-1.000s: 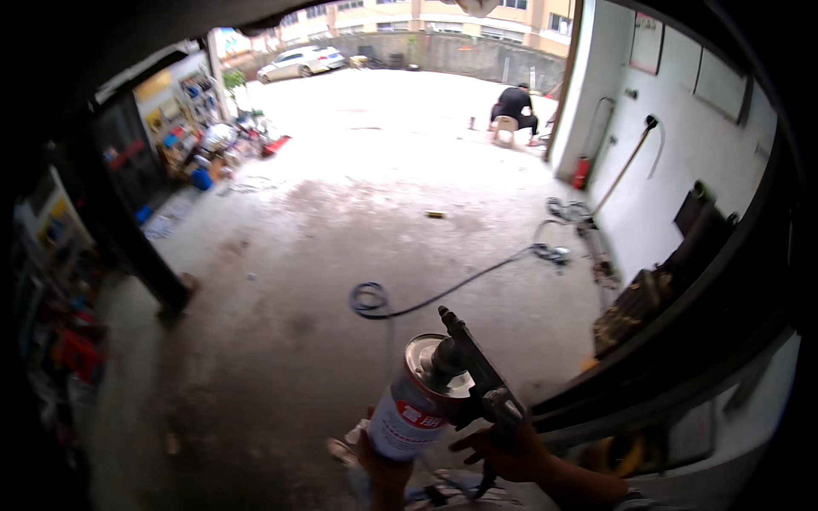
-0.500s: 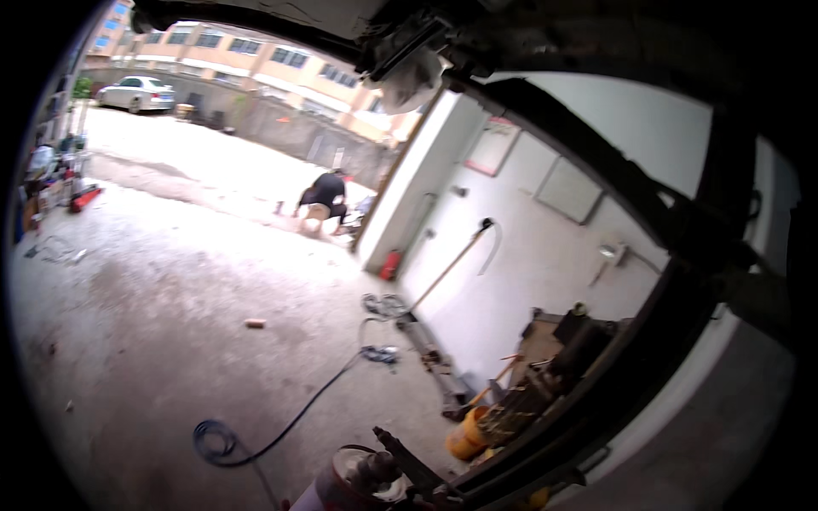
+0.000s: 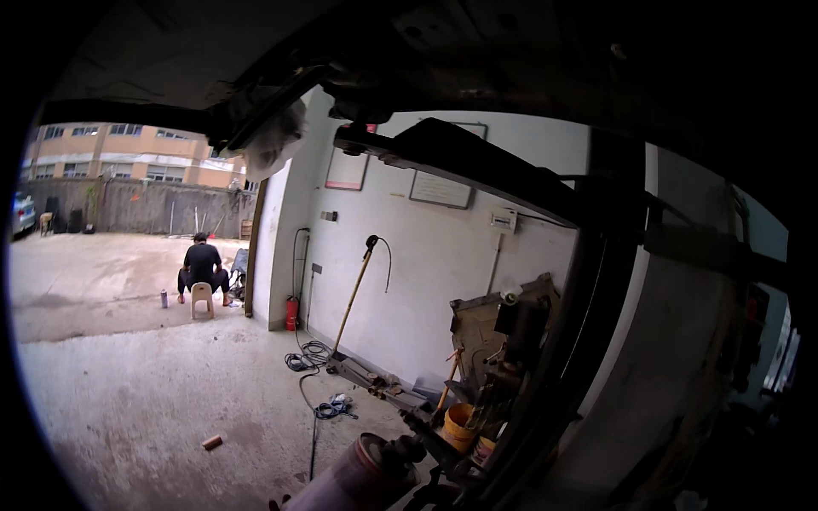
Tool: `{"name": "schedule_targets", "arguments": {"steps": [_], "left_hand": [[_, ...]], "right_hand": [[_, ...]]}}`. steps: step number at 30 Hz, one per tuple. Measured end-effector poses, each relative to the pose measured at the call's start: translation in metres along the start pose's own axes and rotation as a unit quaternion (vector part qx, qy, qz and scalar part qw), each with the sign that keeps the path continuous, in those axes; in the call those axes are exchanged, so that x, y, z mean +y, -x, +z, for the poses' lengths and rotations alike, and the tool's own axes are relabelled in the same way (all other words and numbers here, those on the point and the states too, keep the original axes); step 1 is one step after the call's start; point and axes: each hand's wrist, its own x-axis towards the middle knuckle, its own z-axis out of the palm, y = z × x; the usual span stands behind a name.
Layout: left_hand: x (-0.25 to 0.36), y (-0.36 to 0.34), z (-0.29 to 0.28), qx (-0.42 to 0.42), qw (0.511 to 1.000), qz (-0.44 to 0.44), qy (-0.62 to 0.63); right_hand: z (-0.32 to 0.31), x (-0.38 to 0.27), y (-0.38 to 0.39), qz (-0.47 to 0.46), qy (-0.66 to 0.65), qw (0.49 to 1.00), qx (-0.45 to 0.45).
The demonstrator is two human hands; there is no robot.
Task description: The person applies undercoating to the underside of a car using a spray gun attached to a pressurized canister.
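Neither of my hands shows in the head view. Closest to me at the lower edge is a dull purplish cylinder (image 3: 345,479) with a reddish rim and dark fittings at its upper end. Overhead spreads the dark underside of a raised vehicle (image 3: 545,60). A black lift arm (image 3: 477,166) reaches beneath it from the thick dark lift post (image 3: 588,324) on the right. Crumpled translucent plastic (image 3: 277,145) hangs from the underside.
Along the white wall stand a floor jack (image 3: 375,381) with its long handle, a red fire extinguisher (image 3: 292,313) and a yellow bucket (image 3: 458,426). Coiled hose (image 3: 308,356) and a small brown block (image 3: 212,443) lie on the floor. Outside, a person (image 3: 203,264) sits on a stool.
My view has levelled and swung to the right. The seated person and wall now appear further left, and more of the underside shows above.
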Motion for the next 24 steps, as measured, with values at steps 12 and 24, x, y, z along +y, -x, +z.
{"name": "schedule_targets", "arguments": {"steps": [12, 24], "left_hand": [[-0.061, -0.083, -0.079, 0.396, 0.690, -0.121, 0.594], [-0.142, -0.134, -0.252, 0.310, 0.544, -0.112, 0.772]], "right_hand": [[0.086, -0.128, -0.115, -0.264, 0.220, 0.899, 0.271], [0.266, -0.239, -0.327, -0.127, 0.469, 0.790, 0.373]]}}
